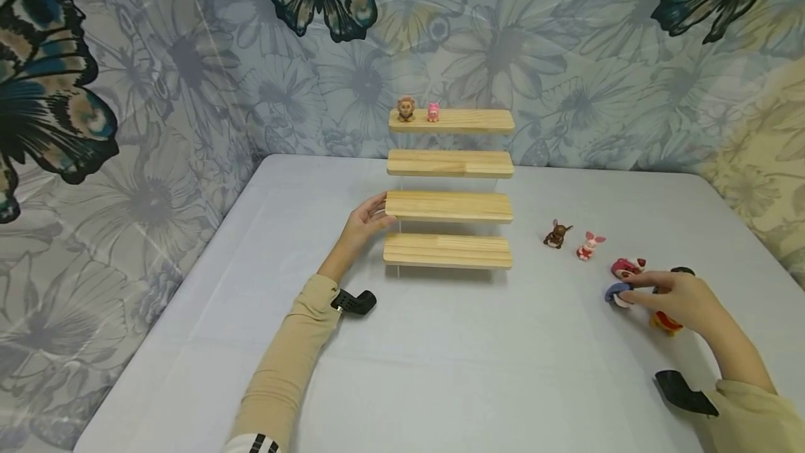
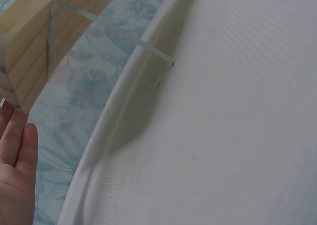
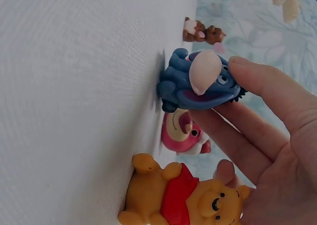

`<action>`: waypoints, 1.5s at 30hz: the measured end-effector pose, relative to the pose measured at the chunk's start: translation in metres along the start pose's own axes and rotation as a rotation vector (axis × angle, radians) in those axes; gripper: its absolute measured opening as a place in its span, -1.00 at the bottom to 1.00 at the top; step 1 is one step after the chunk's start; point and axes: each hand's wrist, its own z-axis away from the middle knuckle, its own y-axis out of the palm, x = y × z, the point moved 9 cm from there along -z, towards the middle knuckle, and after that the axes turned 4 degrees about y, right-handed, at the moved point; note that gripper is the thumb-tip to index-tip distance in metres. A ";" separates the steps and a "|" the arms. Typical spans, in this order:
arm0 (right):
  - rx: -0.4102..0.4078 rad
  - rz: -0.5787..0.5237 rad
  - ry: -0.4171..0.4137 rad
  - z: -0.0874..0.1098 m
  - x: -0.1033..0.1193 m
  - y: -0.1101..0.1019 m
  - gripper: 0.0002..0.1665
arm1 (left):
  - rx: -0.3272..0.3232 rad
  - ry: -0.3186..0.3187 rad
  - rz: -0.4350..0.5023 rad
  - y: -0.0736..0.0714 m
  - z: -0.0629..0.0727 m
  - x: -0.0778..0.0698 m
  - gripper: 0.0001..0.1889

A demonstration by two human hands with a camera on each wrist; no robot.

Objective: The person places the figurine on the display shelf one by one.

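At the right, my right hand [image 1: 682,299] pinches a blue donkey figurine [image 3: 198,81] between thumb and fingers, low at the white tabletop. A yellow bear figurine in a red shirt [image 3: 183,197] stands close under that hand in the right wrist view. Just beyond the donkey is a pink bear figurine [image 1: 625,268]. My left hand [image 1: 367,219] touches the left end of a wooden shelf board [image 1: 449,207], second from the bottom of a four-tier stand. In the left wrist view its fingers [image 2: 11,140] look fairly straight against the board's end; some fingertips are hidden.
On the top board [image 1: 478,119] stand a lion-like figurine [image 1: 406,109] and a small pink figurine [image 1: 433,112]. A brown figurine [image 1: 556,235] and a pink piglet figurine [image 1: 587,247] stand right of the stand. A dark object [image 1: 683,270] shows partly behind the right hand.
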 end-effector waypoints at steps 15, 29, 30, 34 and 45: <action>-0.081 0.004 -0.028 0.001 0.005 -0.005 -0.35 | 0.000 0.005 0.005 -0.001 0.000 0.000 -0.43; -0.173 -0.023 -0.062 0.002 0.007 -0.012 -0.42 | -0.005 0.008 0.026 0.000 -0.001 0.000 -0.42; -0.189 -0.025 -0.067 0.002 0.007 -0.014 -0.42 | -0.006 0.005 0.026 0.000 -0.001 0.000 -0.42; -0.253 -0.033 -0.071 0.004 0.009 -0.019 -0.42 | -0.009 -0.007 0.023 0.000 -0.001 0.000 -0.42; -0.356 -0.038 -0.077 0.009 0.015 -0.030 -0.47 | -0.009 0.003 0.034 -0.001 -0.002 0.002 -0.42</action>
